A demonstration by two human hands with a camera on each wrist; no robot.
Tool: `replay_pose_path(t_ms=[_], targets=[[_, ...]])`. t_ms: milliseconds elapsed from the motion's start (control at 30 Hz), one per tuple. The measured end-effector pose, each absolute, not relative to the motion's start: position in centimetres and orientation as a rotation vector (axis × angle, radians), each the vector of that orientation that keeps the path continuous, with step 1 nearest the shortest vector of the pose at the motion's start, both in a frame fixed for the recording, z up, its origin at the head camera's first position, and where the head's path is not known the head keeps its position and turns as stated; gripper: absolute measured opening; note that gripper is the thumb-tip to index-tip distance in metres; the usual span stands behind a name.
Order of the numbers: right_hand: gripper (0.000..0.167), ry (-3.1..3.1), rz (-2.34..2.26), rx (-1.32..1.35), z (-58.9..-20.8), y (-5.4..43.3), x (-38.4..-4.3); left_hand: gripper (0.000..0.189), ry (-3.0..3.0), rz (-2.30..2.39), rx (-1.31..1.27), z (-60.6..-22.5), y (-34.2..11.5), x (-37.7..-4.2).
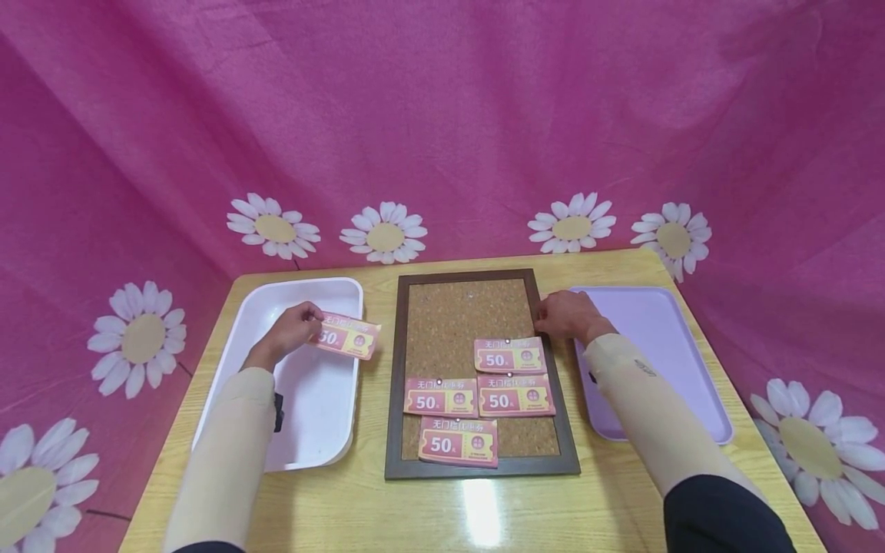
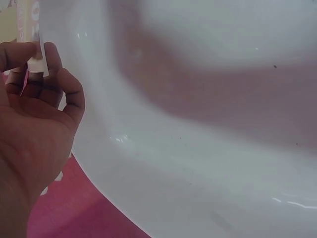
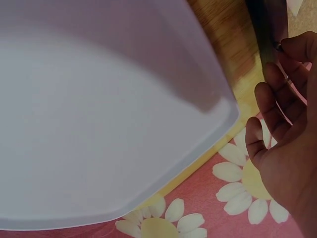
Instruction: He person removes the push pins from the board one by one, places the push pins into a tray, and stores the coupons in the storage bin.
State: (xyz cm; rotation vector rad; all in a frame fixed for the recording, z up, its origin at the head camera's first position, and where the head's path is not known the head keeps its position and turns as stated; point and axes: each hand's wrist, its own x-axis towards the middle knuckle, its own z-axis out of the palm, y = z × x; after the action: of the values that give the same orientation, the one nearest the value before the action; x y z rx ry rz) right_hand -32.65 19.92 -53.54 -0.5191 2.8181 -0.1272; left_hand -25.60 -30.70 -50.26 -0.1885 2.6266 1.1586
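My left hand (image 1: 286, 334), over the white basin (image 1: 311, 453), pinches a pink and yellow coupon (image 1: 349, 336) printed with 50 by its left end. In the left wrist view the coupon (image 2: 35, 34) stands between thumb and fingers. By the upper right frame edge of a corkboard (image 1: 449, 319) is my right hand (image 1: 568, 313). The right wrist view shows its thumb and forefinger pinching a small dark, shiny thumbtack (image 3: 278, 47), only partly visible. Several like coupons (image 1: 458, 442) lie on the board's lower part, each with a small round pin at its top edge.
On the right of the wooden table (image 1: 373, 507) lies a shallow lilac tray (image 1: 643, 361), partly under my right forearm. The white basin stands at the left. A pink cloth (image 1: 442, 138) with daisies hangs behind and at both sides.
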Motion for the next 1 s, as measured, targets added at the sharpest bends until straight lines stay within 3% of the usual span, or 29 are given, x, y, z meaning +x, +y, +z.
replay_pose_path(t_ms=[1000], targets=[[0.022,2.796,-0.158,-0.425,-53.9,23.3,-32.6,0.031,2.537,1.094,-0.368,-51.7,-33.1,-24.1]])
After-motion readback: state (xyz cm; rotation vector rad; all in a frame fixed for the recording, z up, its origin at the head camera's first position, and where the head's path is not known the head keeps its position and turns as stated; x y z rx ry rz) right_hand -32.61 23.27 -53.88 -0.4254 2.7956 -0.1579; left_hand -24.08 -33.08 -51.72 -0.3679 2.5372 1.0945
